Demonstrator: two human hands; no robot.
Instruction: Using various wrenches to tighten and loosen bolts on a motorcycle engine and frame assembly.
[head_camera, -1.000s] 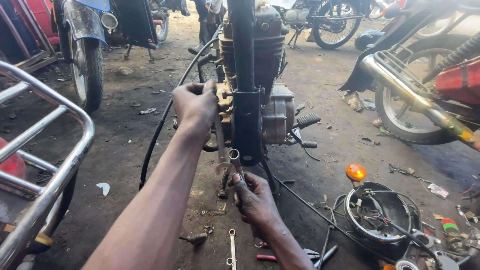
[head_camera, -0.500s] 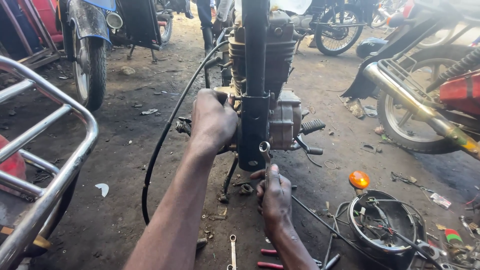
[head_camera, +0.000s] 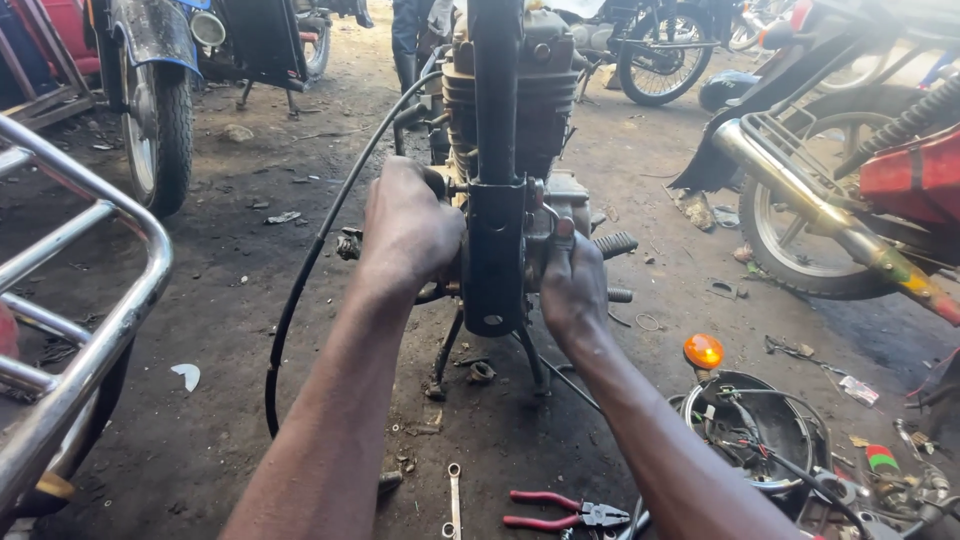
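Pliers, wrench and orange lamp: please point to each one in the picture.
pliers (head_camera: 560, 510), head view, on the red handles.
wrench (head_camera: 454, 497), head view, on the middle of its shaft.
orange lamp (head_camera: 703, 351), head view, on the round lens.

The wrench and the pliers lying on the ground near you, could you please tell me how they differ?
The wrench is bare silvery metal, slim and lying lengthwise toward the camera. The pliers have red handles and lie crosswise, handles spread. Both rest untouched on the dirt while the left hand and right hand are on the engine.

ground: dark oily dirt (head_camera: 250, 330) | light: daylight (outdoors) | around: parked motorcycles (head_camera: 150, 90)
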